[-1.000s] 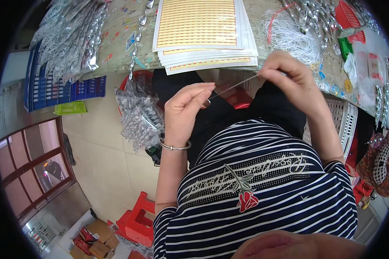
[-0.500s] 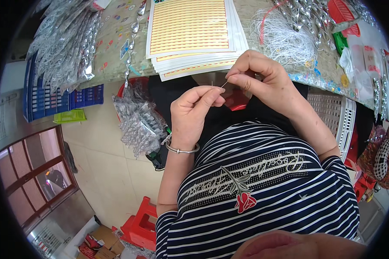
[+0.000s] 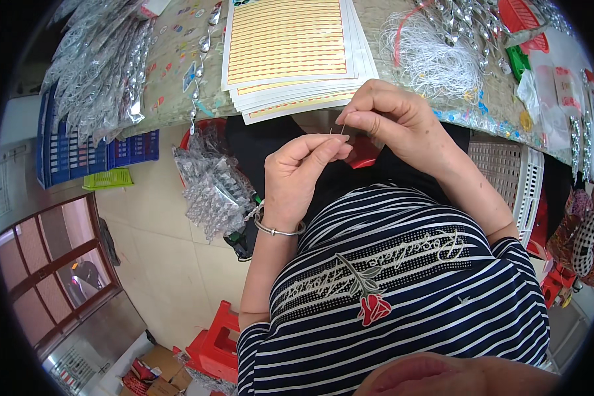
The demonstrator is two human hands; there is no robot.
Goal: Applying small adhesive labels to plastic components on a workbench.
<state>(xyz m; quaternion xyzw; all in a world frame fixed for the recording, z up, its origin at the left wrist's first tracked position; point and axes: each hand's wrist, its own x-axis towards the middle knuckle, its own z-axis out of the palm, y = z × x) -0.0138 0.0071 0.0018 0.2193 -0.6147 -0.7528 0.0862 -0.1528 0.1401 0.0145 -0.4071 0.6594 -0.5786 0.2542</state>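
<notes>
My left hand point(image 3: 298, 173) and my right hand point(image 3: 388, 117) meet just below the table edge, fingertips nearly touching. Between them they pinch a thin needle or wire point(image 3: 342, 131), which pokes up from the fingertips; any thread on it is too fine to see. A silver bangle point(image 3: 277, 230) circles my left wrist. Just beyond the hands lies a stack of yellow-lined white sheets point(image 3: 290, 49) on the table. A tangle of white string point(image 3: 435, 56) lies to the right of the stack.
Bags of shiny silver pieces point(image 3: 96, 66) cover the table's left end, and another bundle point(image 3: 211, 181) hangs below the edge. A blue crate point(image 3: 79, 152) stands at left, a white basket point(image 3: 515, 175) at right, red stools point(image 3: 211, 343) on the floor.
My hands have drawn closer together and lower; the length of thread stretched between them a second ago is gone, and the fingertips now meet on the needle.
</notes>
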